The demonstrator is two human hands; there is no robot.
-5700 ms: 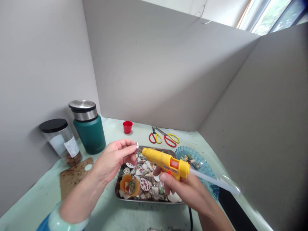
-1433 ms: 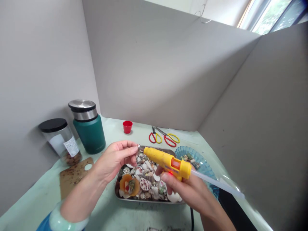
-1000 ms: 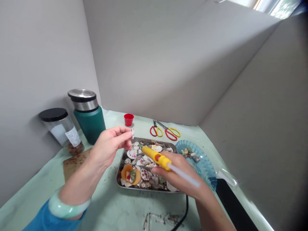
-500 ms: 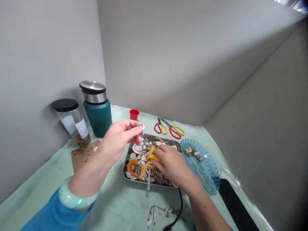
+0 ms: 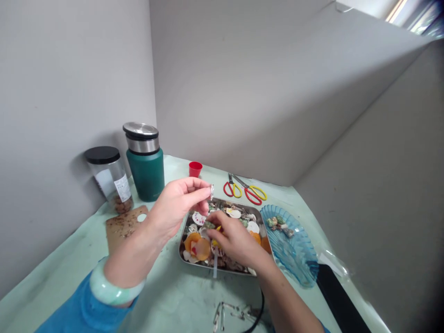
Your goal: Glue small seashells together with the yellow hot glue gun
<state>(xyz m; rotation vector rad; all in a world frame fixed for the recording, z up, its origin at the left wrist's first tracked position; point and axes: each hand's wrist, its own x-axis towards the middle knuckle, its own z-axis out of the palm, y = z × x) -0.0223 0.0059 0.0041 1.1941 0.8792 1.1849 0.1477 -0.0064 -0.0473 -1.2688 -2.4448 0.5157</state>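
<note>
My left hand [image 5: 183, 201], with a pale green bangle [image 5: 116, 289] on the wrist, pinches a small silvery-white piece [image 5: 212, 192] above the tray's back left; its kind is unclear. Low over the metal tray [image 5: 222, 270], my right hand [image 5: 233, 236] is closed on a small greenish shell [image 5: 209, 225] between thumb and fingers. Under this hand lies a yellow glue gun [image 5: 215, 241], mostly hidden, with a translucent glue stick [image 5: 215, 266] jutting over the tray's front rim. Orange shells [image 5: 203, 249] and many other shells fill the tray.
Right of the tray, a blue shell-shaped plate [image 5: 298, 254] bears several small shells. Behind stand two scissors [image 5: 253, 196] and a red cup [image 5: 195, 169]. At left are a green flask [image 5: 145, 173], a lidded jar [image 5: 111, 180] and a brown board [image 5: 121, 224]. A black cord [image 5: 261, 305] runs in front.
My right hand has let go of the glue gun and moved left, taking the greenish shell off the orange shells. The left hand still pinches its piece. The view has shifted slightly.
</note>
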